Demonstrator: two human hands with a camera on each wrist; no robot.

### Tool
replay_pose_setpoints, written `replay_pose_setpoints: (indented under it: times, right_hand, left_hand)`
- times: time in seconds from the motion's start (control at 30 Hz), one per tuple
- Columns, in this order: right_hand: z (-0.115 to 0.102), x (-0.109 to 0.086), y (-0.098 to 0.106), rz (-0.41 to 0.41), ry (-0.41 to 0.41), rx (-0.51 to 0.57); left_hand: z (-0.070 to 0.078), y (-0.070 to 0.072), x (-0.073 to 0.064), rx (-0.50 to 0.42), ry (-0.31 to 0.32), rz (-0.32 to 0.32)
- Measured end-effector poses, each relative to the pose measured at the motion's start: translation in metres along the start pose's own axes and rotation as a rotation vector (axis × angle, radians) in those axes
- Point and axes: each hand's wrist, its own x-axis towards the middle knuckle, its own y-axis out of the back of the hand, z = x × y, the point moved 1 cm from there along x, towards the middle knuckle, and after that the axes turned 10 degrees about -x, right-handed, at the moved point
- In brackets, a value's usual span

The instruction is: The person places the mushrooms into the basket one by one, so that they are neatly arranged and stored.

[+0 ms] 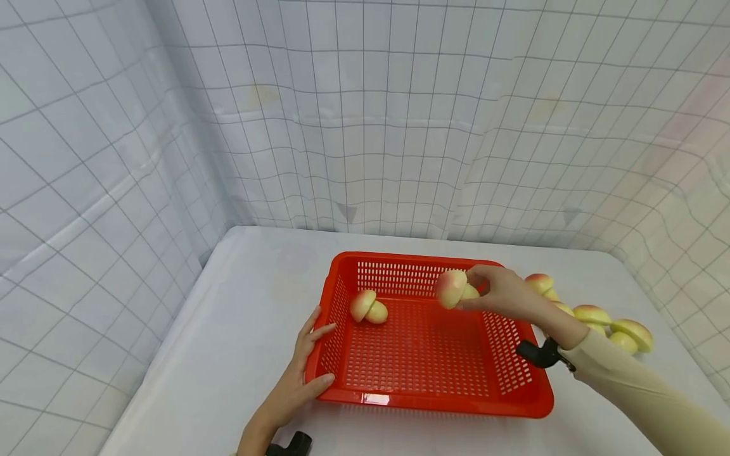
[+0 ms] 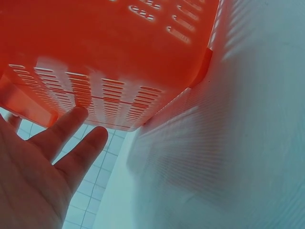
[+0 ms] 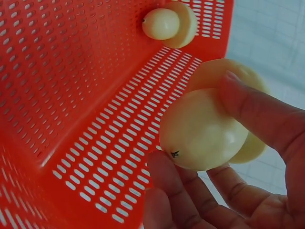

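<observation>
A red plastic basket [image 1: 428, 406] with slotted walls stands on the white table. My left hand [image 1: 298, 373] rests against its left rim, thumb and fingers spread. In the left wrist view, straight fingers [image 2: 78, 145] lie beside the slotted outer wall. Above the basket's right half, my right hand [image 1: 504, 296] pinches a mushroom model [image 1: 452, 290] with a pink-tinged cream cap. The right wrist view shows the pale rounded stem of this held mushroom [image 3: 202, 129] between thumb and fingers. Another mushroom model [image 1: 362, 306] lies inside the basket near the left wall.
Several more mushroom models [image 1: 632, 334] lie on the table to the right of the basket, some partly hidden behind my right forearm. White tabletop [image 1: 239, 316] extends to the left. A white grid-patterned curtain [image 1: 399, 158] hangs behind and at both sides.
</observation>
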Motion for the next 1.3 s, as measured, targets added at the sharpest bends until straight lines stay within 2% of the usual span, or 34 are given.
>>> replay_pose_setpoints:
  times: [0.27,0.57,0.87,1.3]
  right_hand:
    - [-0.001,0.030,-0.020,-0.065,0.011,0.025]
    - [-0.001,0.051,-0.046,-0.117,-0.011,0.103]
    - [-0.002,0.062,-0.066,-0.143,-0.030,0.089]
    - [-0.007,0.070,-0.080,-0.171,-0.067,0.052]
  left_hand:
    - [0.001,0.000,0.000,0.003,0.005,0.006]
    - [0.000,0.000,-0.001,0.009,0.001,-0.008]
    - [0.000,0.000,0.000,0.007,-0.002,-0.005]
    - [-0.001,0.000,-0.001,-0.007,0.010,-0.006]
